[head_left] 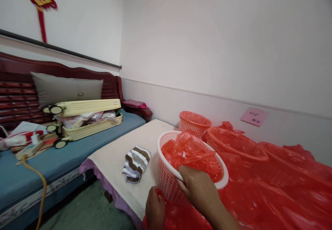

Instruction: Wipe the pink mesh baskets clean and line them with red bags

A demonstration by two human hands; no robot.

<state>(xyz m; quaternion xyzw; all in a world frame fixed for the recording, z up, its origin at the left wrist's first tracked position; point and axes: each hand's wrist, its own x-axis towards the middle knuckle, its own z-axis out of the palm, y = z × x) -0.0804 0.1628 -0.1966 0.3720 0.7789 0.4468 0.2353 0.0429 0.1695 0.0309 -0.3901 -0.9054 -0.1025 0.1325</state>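
A white plastic basket [168, 178] with perforated sides stands tilted on the cloth-covered table, with a crumpled red plastic bag [193, 154] inside it. My right hand [198, 185] grips the basket's near rim, thumb outside and fingers over the edge. Low at the basket's left side, my left hand [155, 207] is closed on red plastic film [176, 218] that spreads below and around the basket. Left of the basket lies a folded striped towel [136, 163] in brown, white and grey.
An orange-red basket [195, 122] stands by the wall, and more red baskets [233, 141] with red plastic over them fill the right side. On the bench at left are a partly open yellow suitcase [90, 128], a grey pillow [68, 90] and a yellow cord [44, 188].
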